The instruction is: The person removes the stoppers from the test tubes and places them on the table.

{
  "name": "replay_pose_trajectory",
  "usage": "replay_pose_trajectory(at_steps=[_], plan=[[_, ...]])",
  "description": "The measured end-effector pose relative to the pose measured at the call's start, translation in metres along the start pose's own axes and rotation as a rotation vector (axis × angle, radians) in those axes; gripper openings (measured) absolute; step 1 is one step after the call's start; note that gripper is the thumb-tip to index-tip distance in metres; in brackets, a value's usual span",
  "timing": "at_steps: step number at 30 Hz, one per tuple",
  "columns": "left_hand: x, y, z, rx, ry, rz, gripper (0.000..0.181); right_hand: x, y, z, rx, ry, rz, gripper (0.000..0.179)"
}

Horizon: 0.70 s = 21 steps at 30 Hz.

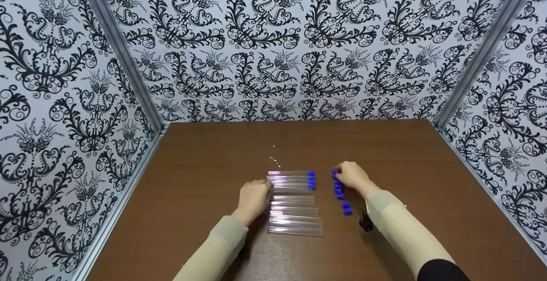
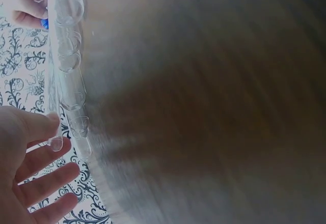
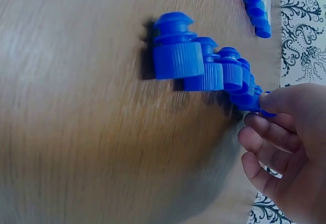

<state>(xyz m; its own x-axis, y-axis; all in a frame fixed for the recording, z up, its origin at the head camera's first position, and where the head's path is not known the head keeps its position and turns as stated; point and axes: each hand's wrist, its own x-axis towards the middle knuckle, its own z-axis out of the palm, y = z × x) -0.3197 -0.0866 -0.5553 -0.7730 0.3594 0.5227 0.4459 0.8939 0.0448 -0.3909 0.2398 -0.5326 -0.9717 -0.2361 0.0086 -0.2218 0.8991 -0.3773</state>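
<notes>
My left hand (image 1: 253, 200) is at the left ends of a group of clear test tubes. In the left wrist view its thumb and forefinger pinch the rounded end of one test tube (image 2: 56, 143), the other fingers spread apart. Several capped test tubes (image 1: 288, 179) lie at the far side of the group, and several uncapped tubes (image 1: 295, 225) lie nearer me. On the other side, my right hand (image 1: 352, 174) is at the far end of a row of blue caps (image 3: 178, 58). Its thumb and forefinger pinch a blue cap (image 3: 268, 114), mostly hidden by the fingertips.
The brown table (image 1: 205, 153) is enclosed by patterned walls (image 1: 273, 50) at the back and both sides. Small bright specks (image 1: 275, 160) show behind the tubes. A dark object (image 1: 366, 222) sits beneath the right sleeve.
</notes>
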Motion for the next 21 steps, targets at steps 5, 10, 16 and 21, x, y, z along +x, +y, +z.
replay_pose_trajectory(at_steps=[5,10,16,21], plan=[[0.0004,-0.0010,-0.0004,0.011,0.009,0.008,0.010,0.0004,0.0000,-0.0014,0.014,-0.011,0.013,0.032],[0.0004,-0.0021,0.0000,0.015,0.015,0.012,0.008,0.0001,-0.0003,-0.0021,0.022,-0.016,0.012,0.032],[-0.0002,-0.0029,0.0006,0.014,-0.008,0.001,0.007,0.0002,-0.0026,-0.0010,0.064,0.019,0.003,0.033],[-0.0002,-0.0040,0.0022,-0.001,-0.039,-0.019,0.005,0.0059,-0.0074,0.0035,0.039,0.073,-0.129,0.036]])
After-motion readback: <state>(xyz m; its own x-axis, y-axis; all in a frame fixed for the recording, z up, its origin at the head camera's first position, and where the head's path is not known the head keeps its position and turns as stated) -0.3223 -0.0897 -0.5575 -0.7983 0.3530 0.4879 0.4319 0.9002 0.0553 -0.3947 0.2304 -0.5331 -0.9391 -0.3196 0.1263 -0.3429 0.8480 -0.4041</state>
